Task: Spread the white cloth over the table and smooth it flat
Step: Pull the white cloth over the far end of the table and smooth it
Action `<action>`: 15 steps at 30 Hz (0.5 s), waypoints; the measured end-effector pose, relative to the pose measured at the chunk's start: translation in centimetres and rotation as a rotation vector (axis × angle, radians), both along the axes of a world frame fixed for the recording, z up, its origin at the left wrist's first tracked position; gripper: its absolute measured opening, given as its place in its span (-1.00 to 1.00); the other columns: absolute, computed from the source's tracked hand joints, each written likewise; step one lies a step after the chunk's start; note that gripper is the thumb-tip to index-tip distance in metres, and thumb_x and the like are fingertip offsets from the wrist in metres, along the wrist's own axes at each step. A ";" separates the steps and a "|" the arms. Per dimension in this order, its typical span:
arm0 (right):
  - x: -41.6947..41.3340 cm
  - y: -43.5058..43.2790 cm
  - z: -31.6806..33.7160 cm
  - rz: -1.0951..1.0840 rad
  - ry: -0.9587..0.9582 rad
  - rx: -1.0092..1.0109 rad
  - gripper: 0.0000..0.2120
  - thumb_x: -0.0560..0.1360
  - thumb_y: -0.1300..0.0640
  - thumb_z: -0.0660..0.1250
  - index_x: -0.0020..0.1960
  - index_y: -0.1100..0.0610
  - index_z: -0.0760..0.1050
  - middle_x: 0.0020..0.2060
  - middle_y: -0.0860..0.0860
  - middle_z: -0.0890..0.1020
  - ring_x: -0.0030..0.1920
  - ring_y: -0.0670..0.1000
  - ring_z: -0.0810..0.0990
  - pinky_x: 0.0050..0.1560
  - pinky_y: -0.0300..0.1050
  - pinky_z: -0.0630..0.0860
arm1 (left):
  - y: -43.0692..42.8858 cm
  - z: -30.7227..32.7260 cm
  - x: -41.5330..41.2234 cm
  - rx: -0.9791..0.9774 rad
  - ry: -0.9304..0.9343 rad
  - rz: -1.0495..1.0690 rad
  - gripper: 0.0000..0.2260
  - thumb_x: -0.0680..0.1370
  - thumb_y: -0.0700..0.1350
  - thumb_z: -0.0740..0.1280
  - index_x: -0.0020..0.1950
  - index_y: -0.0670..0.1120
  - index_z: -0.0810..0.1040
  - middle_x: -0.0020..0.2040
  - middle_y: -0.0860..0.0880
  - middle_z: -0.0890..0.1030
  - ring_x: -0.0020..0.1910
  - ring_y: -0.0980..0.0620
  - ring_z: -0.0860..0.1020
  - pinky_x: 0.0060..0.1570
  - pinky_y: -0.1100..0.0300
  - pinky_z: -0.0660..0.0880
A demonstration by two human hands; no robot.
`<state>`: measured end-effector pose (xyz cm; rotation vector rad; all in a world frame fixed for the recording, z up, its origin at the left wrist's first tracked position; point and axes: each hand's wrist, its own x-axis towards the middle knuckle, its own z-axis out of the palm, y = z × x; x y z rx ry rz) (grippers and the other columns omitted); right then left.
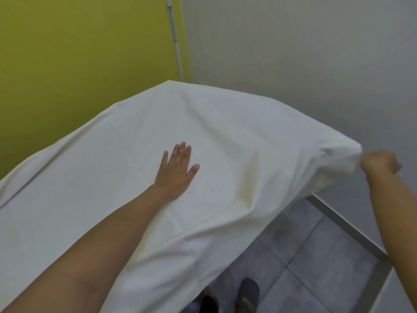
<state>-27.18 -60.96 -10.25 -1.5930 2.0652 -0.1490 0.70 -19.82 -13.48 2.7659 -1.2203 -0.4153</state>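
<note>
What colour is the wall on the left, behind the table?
The flat painted wall is plain yellow-green, clearest in the head view.

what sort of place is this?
Likely a bare indoor room corner, exact use unclear: a yellow-green wall meets a grey wall, with a grey tiled floor and a draped white cloth.

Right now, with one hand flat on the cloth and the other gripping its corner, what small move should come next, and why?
Probably lower the right hand and let the corner drape: the white cloth is held up in the air there, with creases running toward the left hand, which pins it flat.
</note>
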 end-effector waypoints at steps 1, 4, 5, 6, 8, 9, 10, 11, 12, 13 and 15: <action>0.2 0.4 -0.1 0.070 0.055 0.042 -0.41 0.47 -0.04 0.22 0.33 0.37 0.38 0.30 0.33 0.43 0.34 0.28 0.37 0.40 0.14 0.21 | 0.0 -0.1 0.0 -0.004 -0.007 0.000 -0.42 0.63 0.18 -0.15 0.56 -0.05 -0.23 0.57 0.01 -0.24 0.53 0.09 -0.28 0.50 -0.01 -0.29; 2.5 2.6 0.2 0.294 0.008 0.149 -0.42 0.54 -0.08 0.25 0.38 0.32 0.34 0.41 0.26 0.33 0.42 0.27 0.27 0.43 0.18 0.15 | 0.0 -0.3 0.0 -0.013 -0.022 -0.003 -0.42 0.63 0.19 -0.15 0.56 -0.04 -0.23 0.57 0.01 -0.24 0.53 0.09 -0.28 0.50 -0.01 -0.29; 3.6 3.7 0.7 0.359 -0.080 0.160 -0.46 0.54 -0.06 0.26 0.36 0.29 0.38 0.39 0.24 0.38 0.39 0.26 0.32 0.41 0.18 0.21 | 0.0 -0.4 0.0 -0.013 -0.024 -0.001 -0.42 0.63 0.19 -0.15 0.57 -0.04 -0.22 0.57 0.02 -0.23 0.53 0.09 -0.28 0.50 0.00 -0.29; 4.9 5.1 1.2 0.400 -0.172 0.172 -0.50 0.54 -0.05 0.27 0.34 0.28 0.41 0.36 0.22 0.42 0.34 0.24 0.39 0.37 0.13 0.28 | 0.0 -0.4 0.0 -0.012 -0.026 0.001 -0.42 0.63 0.19 -0.15 0.57 -0.04 -0.22 0.57 0.02 -0.23 0.53 0.09 -0.28 0.49 0.00 -0.30; 7.8 8.5 2.5 0.479 -0.328 0.228 -0.49 0.56 -0.07 0.25 0.35 0.27 0.40 0.34 0.19 0.45 0.26 0.18 0.45 0.24 0.04 0.34 | 0.0 -0.4 0.0 -0.013 -0.034 0.002 -0.42 0.63 0.19 -0.15 0.57 -0.04 -0.22 0.57 0.02 -0.23 0.53 0.10 -0.27 0.49 0.00 -0.30; 9.2 10.2 2.7 0.523 -0.386 0.271 -0.47 0.56 -0.11 0.23 0.36 0.25 0.39 0.32 0.17 0.45 0.24 0.15 0.46 0.22 0.02 0.35 | 0.0 -0.4 0.0 -0.018 -0.034 0.004 -0.42 0.63 0.19 -0.15 0.57 -0.03 -0.22 0.57 0.02 -0.23 0.53 0.10 -0.27 0.49 0.00 -0.30; 10.2 12.0 2.9 0.564 -0.433 0.323 -0.46 0.56 -0.14 0.21 0.36 0.23 0.40 0.28 0.15 0.47 0.24 0.12 0.46 0.24 0.01 0.35 | 0.0 -0.4 0.0 -0.024 -0.030 0.005 -0.42 0.63 0.19 -0.15 0.57 -0.03 -0.22 0.57 0.03 -0.23 0.53 0.10 -0.27 0.50 0.00 -0.29; 11.1 13.6 2.7 0.612 -0.482 0.373 -0.48 0.55 -0.16 0.21 0.32 0.20 0.44 0.21 0.12 0.50 0.22 0.10 0.48 0.25 0.02 0.37 | 0.0 -0.4 -0.1 -0.027 -0.025 0.006 -0.42 0.63 0.19 -0.15 0.57 -0.03 -0.22 0.57 0.03 -0.23 0.53 0.11 -0.27 0.50 0.00 -0.29; 11.7 14.9 2.2 0.642 -0.512 0.421 -0.54 0.54 -0.16 0.23 0.23 0.16 0.51 0.12 0.09 0.54 0.14 0.10 0.53 0.21 0.02 0.42 | 0.0 -0.4 -0.1 -0.026 -0.023 0.006 -0.42 0.63 0.19 -0.15 0.57 -0.03 -0.22 0.57 0.03 -0.23 0.53 0.11 -0.28 0.50 0.00 -0.29; 12.1 15.8 1.2 0.672 -0.510 0.435 -0.62 0.52 -0.16 0.26 0.07 0.14 0.57 0.01 0.09 0.58 -0.01 0.10 0.58 0.09 0.00 0.49 | 0.0 -0.4 -0.1 -0.023 -0.023 0.005 -0.42 0.63 0.18 -0.15 0.57 -0.03 -0.22 0.57 0.03 -0.23 0.53 0.10 -0.28 0.50 -0.01 -0.29; 12.6 17.0 -0.3 0.731 -0.431 0.340 -0.67 0.48 -0.14 0.27 -0.29 0.10 0.45 -0.31 0.07 0.52 -0.29 0.06 0.48 -0.19 -0.08 0.41 | 0.0 -0.3 -0.1 -0.020 -0.023 0.007 -0.42 0.63 0.18 -0.15 0.57 -0.03 -0.22 0.57 0.02 -0.23 0.53 0.10 -0.27 0.50 -0.01 -0.29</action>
